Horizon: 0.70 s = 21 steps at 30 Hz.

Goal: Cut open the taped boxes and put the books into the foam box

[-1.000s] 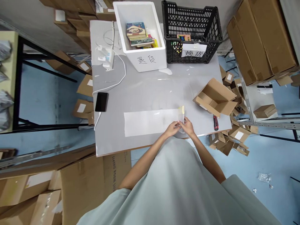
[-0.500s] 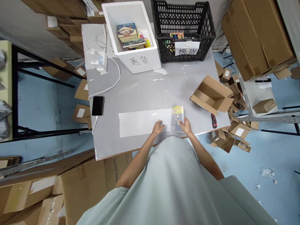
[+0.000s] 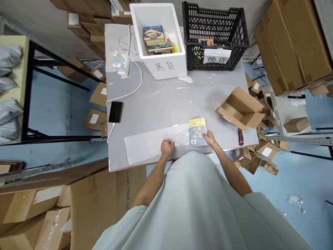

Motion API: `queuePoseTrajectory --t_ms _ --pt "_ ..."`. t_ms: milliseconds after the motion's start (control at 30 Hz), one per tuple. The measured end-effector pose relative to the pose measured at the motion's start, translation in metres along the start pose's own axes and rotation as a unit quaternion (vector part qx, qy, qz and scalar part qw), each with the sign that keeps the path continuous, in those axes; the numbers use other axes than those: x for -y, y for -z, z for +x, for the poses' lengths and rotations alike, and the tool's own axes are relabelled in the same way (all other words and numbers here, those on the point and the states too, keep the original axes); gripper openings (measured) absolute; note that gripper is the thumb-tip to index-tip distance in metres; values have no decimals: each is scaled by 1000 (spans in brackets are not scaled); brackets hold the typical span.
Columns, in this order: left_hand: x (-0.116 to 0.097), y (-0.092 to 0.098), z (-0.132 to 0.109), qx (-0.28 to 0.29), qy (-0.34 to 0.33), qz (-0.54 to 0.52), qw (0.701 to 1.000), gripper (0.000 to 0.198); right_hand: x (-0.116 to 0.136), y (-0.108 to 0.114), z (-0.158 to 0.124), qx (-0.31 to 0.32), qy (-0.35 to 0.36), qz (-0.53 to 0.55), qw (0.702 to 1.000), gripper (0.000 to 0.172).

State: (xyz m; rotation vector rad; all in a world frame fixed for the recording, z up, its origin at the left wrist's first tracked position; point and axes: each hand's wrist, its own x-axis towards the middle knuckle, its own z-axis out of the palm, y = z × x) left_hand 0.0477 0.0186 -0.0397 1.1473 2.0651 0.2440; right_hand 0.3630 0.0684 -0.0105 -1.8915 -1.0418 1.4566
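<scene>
A long white sheet (image 3: 145, 142) lies along the front of the grey table. On its right end rests a small book (image 3: 197, 132) with a blue cover and a yellow band. My right hand (image 3: 209, 138) grips the book's right edge, thumb on top. My left hand (image 3: 167, 147) is closed on the sheet's front edge left of the book, and the sheet is creased between the hand and the book.
An open cardboard box (image 3: 240, 108) and a red-black cutter (image 3: 240, 136) are at the right. A phone (image 3: 116, 111) with a cable lies left. Behind stand a white foam box (image 3: 166, 66) of books and a black crate (image 3: 215, 43).
My left hand has moved left and closed on the sheet's edge, pulling up a crease. The sheet's left end has tilted toward the table's front edge. The camera view has shifted slightly.
</scene>
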Motion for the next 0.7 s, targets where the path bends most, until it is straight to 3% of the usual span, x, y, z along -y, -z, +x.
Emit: queuePoseTrajectory --t_ms 100,167,233,333,433,500,600,700 --pt "-5 3 0 4 -9 -45 999 8 -4 8 2 -48 -16 -44 998 45" --pt "-10 7 -3 11 -20 -80 997 7 -5 1 -1 -84 -12 -79 993 57" --pt "-17 13 -10 33 -37 -119 992 7 -2 -16 -5 -94 11 -127 987 69" --pt "-31 22 -26 95 -72 -173 978 14 8 -54 -12 -52 32 -205 977 87" --pt "-46 35 -44 193 -87 -277 937 25 23 -88 -17 -25 0 -257 966 102" --pt "-52 46 -52 241 -84 -360 897 34 34 -99 -19 -22 -20 -283 959 103" --pt "-54 63 -57 259 -80 -432 860 44 48 -99 -22 -10 -25 -299 954 103" --pt "-48 79 -56 250 -79 -447 855 45 57 -91 -25 -2 -18 -298 954 104"
